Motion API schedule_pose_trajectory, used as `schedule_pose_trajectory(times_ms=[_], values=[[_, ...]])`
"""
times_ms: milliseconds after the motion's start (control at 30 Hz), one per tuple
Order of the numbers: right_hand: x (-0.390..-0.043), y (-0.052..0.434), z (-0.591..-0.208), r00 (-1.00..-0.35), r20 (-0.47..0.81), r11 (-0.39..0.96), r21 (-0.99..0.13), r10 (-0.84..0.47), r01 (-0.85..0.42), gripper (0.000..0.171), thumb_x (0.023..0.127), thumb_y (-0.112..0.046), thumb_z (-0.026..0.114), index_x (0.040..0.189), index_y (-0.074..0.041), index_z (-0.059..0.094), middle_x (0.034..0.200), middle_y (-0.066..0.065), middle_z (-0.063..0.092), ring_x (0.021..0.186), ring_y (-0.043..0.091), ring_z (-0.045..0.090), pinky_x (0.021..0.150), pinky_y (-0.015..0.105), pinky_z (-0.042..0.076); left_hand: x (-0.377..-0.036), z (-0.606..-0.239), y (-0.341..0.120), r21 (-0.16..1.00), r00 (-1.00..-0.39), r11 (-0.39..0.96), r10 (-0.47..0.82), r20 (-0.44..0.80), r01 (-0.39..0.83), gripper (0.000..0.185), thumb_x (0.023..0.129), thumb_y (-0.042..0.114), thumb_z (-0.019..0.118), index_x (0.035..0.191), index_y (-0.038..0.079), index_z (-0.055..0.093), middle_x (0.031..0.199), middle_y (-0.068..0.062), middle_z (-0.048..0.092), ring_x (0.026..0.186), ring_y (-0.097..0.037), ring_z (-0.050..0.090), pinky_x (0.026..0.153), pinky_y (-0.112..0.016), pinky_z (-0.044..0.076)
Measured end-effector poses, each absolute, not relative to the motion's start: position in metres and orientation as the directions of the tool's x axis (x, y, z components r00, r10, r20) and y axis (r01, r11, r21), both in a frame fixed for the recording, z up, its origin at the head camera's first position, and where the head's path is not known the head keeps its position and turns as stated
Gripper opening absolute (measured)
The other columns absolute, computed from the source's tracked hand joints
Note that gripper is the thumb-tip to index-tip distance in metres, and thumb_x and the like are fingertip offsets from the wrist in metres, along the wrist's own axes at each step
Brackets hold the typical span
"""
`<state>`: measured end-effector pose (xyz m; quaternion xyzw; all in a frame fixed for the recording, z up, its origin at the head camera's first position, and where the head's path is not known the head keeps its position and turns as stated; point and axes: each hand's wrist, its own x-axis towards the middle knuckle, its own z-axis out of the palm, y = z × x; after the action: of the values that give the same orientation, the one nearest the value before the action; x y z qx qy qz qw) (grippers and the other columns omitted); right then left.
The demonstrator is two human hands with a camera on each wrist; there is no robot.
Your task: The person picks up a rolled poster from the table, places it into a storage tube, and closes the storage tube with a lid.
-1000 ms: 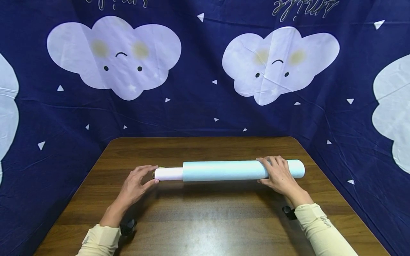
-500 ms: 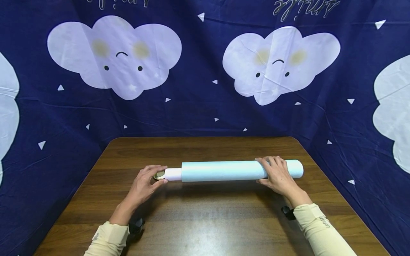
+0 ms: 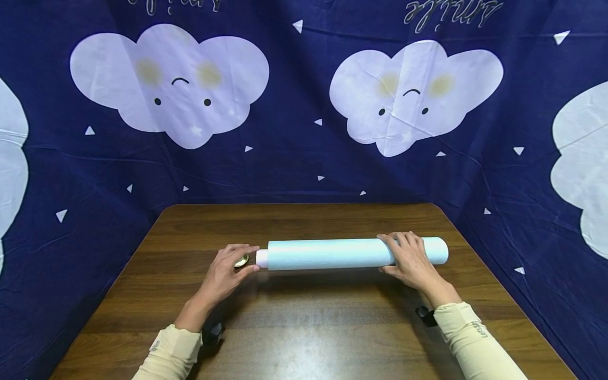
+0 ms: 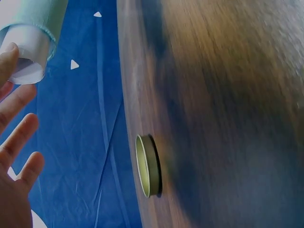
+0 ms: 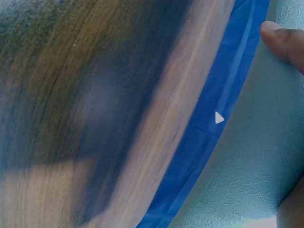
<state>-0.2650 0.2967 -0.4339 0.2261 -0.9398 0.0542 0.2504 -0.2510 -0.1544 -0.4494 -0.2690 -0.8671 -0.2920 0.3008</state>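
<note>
A pale blue cylindrical tube (image 3: 328, 254) is held sideways above the wooden table. My right hand (image 3: 411, 262) grips it near its right end, fingers over the far side and thumb on the near side. From the left mouth of the tube a short length of rolled white paper (image 3: 262, 258) sticks out. My left hand (image 3: 224, 274) pinches that roll's end between thumb and index finger; in the left wrist view the other fingers are spread. A gold round lid (image 4: 149, 166) rests on the table, partly framed by the left hand in the head view.
The brown wooden table (image 3: 304, 327) extends below and around both hands. Behind it hangs a dark blue cloth (image 3: 294, 158) with white clouds and small triangles. Black wrist cameras sit under both forearms.
My left hand has moved right, and much less of the white paper roll now sticks out of the tube. The gold lid has come into view. My right hand and the tube shifted slightly left.
</note>
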Motion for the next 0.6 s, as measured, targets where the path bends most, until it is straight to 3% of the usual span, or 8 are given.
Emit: schedule_pose_trajectory(times_ms=[600], values=[[-0.264,0.297,-0.434,-0.772,0.494,0.888,-0.002,-0.399,-0.461,0.083,0.059,-0.039,0.088,0.13,-0.018,0.049,0.116,0.015,0.056,0.11,0.041,0.048,0.096,0.059,0.032,-0.258,-0.451,-0.135,0.295,-0.607,0.649,0.326,0.725,0.701,0.046,0.067,0.015,0.083,0.11,0.01,0.068,0.107,-0.01,0.069,0.103,-0.026,0.061,0.093,-0.048,0.044]])
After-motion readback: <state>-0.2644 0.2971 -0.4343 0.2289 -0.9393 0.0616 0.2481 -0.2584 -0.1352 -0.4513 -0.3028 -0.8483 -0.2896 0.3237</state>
